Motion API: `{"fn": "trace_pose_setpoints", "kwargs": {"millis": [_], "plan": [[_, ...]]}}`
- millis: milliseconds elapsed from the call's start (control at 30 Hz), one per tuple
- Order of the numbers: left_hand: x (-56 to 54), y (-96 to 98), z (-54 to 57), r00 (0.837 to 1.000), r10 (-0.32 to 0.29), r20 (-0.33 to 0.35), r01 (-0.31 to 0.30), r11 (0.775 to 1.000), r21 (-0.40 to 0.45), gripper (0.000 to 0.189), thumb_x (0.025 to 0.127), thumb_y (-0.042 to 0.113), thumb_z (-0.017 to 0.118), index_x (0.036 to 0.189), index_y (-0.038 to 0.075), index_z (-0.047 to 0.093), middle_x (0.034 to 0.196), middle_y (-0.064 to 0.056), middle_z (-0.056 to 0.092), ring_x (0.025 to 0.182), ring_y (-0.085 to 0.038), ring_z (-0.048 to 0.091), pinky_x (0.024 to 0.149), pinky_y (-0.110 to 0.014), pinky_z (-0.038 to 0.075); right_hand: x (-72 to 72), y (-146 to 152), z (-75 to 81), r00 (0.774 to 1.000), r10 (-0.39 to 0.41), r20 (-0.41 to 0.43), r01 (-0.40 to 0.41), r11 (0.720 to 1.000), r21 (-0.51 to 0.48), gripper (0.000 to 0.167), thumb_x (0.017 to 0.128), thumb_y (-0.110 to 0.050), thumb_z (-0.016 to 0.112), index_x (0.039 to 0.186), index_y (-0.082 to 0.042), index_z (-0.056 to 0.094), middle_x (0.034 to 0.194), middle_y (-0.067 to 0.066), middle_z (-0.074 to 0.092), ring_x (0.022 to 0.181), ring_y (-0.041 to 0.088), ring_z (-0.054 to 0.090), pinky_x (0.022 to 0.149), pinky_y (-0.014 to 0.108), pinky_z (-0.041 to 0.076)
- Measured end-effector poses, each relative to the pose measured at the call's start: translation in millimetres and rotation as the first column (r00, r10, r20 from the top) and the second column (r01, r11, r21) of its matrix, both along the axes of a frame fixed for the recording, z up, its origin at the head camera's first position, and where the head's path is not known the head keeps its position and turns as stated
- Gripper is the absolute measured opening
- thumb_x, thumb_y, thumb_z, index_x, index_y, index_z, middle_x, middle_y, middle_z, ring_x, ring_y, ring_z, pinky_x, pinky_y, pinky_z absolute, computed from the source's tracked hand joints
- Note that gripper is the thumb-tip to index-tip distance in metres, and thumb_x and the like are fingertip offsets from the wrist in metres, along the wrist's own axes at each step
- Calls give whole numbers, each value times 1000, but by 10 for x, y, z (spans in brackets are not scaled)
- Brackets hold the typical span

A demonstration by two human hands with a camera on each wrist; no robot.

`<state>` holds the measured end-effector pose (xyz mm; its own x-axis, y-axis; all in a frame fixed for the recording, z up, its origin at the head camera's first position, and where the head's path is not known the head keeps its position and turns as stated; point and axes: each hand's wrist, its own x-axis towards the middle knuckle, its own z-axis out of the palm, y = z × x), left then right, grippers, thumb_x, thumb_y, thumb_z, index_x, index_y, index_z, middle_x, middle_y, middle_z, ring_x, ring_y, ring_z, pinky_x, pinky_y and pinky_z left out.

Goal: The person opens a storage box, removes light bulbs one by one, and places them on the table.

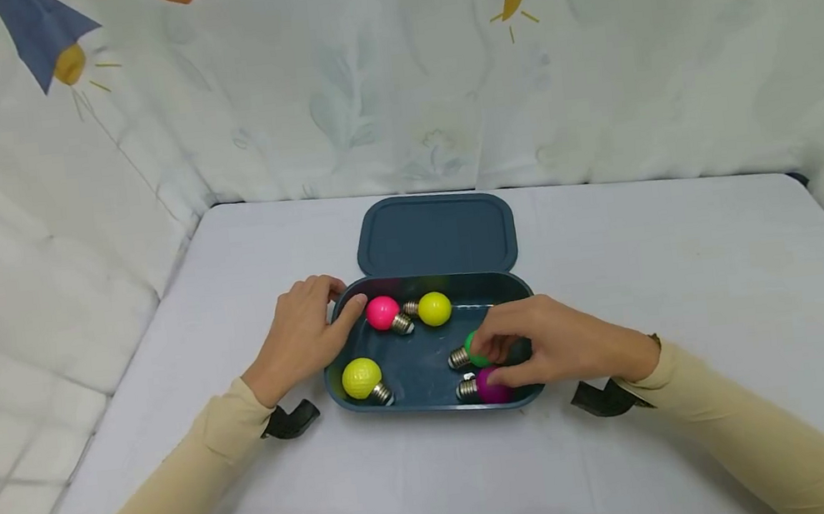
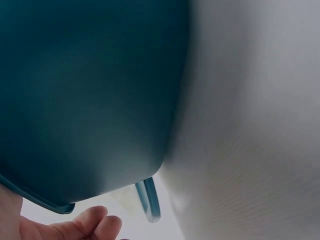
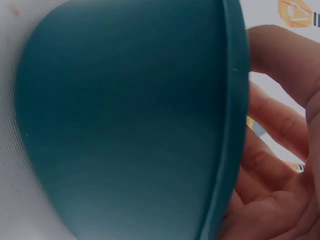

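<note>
A dark blue-green box (image 1: 427, 402) stands on the table with several bulbs inside. My left hand (image 1: 306, 327) holds its left rim, thumb over the edge and fingers outside the wall. Nearest that thumb is a pink bulb (image 1: 383, 313); beside it lies a yellow bulb (image 1: 435, 309), and a dimpled yellow bulb (image 1: 361, 378) is at the near left. Over the box's right end, my right hand (image 1: 541, 340) reaches in with bent fingers at a green bulb (image 1: 476, 349) and thumb at a purple bulb (image 1: 493, 387). Whether it grips either is hidden.
A flat lid (image 1: 436, 235) of matching colour lies right behind the box. White cloth covers the table (image 1: 686, 278), and patterned curtains (image 1: 394, 83) hang along its back and left. The box wall (image 3: 125, 120) fills much of the right wrist view.
</note>
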<state>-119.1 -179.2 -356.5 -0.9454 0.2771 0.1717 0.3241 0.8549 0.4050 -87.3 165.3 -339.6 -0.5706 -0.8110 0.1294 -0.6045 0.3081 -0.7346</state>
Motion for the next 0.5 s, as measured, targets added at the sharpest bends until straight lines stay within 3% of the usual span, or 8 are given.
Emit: {"fn": "trace_pose_setpoints", "kwargs": {"millis": [167, 500], "plan": [[-16, 28, 14, 997, -10, -72, 7, 999, -43, 42, 100, 38, 61, 112, -2, 66, 101, -17, 70, 93, -34, 60, 87, -52, 44, 5, -13, 17, 1000, 8, 21, -9, 999, 40, 23, 90, -18, 78, 111, -13, 71, 108, 0, 73, 91, 4, 69, 83, 25, 61], [-23, 62, 62, 994, -36, -101, 22, 990, -140, 43, 97, 37, 65, 111, -3, 67, 100, -18, 71, 89, -34, 60, 82, -51, 48, 15, -41, 68, 999, 18, 41, -24, 988, 152, 31, 89, -28, 81, 116, -15, 72, 112, -3, 72, 95, 3, 67, 84, 22, 59]]}}
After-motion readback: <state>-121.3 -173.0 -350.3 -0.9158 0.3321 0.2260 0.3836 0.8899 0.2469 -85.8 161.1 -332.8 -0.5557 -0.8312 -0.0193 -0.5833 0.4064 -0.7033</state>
